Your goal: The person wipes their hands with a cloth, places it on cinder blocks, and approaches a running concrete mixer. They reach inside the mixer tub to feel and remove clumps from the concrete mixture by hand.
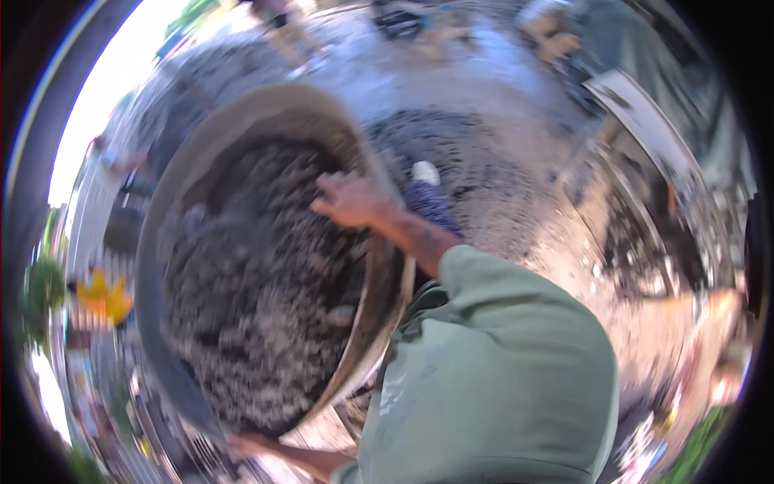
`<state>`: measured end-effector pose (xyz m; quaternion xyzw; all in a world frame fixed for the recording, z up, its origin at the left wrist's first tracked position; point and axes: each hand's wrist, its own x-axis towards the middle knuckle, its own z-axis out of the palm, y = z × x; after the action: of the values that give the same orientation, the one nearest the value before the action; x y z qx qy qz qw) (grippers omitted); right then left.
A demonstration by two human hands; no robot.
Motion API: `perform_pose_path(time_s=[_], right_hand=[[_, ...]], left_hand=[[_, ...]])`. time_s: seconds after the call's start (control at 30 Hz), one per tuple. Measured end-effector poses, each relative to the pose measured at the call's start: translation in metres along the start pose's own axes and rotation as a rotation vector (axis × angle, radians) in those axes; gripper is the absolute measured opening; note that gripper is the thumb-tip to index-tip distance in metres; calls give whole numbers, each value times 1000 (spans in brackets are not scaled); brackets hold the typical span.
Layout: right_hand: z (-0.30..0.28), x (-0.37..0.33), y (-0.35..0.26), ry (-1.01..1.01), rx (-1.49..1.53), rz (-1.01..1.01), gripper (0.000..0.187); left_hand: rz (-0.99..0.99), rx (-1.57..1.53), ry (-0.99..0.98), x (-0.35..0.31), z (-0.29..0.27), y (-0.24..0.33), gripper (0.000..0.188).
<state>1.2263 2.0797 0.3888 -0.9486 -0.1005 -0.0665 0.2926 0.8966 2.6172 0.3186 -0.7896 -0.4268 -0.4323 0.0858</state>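
A large round tub [147,266] with a pale rim fills the left and middle of the view. It is tilted and holds dark, clumpy material like soil or ash [250,274]. My right hand [352,200] reaches over the near rim, above this material, with its fingers loosely apart and nothing visible in them. At the tub's lower edge, my left hand [251,445] grips the rim; its fingers are blurred and partly hidden. My green-shirted torso is close beside the tub.
A shoe [426,173] and patterned trouser leg show beyond my right arm. Dark grit covers the ground. On the right stands a pale board [645,121] near dark sheeting. A yellow object [105,297] is at far left; a person's legs [289,42] appear at the top.
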Motion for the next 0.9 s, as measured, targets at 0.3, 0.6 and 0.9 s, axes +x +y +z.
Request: perform_pose_path(time_s=[0.3,0.6,0.9], right_hand=[[24,44,62,5,-27,-17,83],[8,41,47,-17,12,-81,58],[-9,41,21,148,291,65,77]], left_hand=[[-404,-301,-162,-5,-46,78,60],[-147,78,-444,0,-47,78,40],[-165,86,-328,-13,-39,73,38]])
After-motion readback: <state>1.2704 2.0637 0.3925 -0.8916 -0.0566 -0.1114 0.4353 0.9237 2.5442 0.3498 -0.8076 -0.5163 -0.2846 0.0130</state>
